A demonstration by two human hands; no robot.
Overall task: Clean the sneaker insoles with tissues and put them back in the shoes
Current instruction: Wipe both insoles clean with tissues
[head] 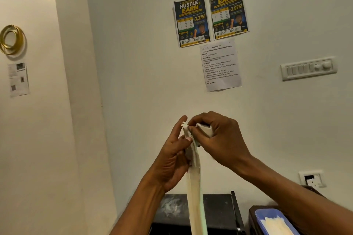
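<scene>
A long cream insole point(194, 196) hangs upright in front of me, seen edge-on, its lower end running out of the bottom of the view. My left hand point(172, 160) holds its upper part, thumb on its near side and fingers behind. My right hand point(217, 137) grips a white tissue point(205, 129) and presses it against the insole's top end. No shoes are in view.
A black shoe rack top point(215, 208) stands against the wall below my hands. A blue tray with white tissues point(275, 223) sits at the lower right. Posters point(210, 15), a task sheet, a switch panel point(308, 68) and a socket hang on the wall.
</scene>
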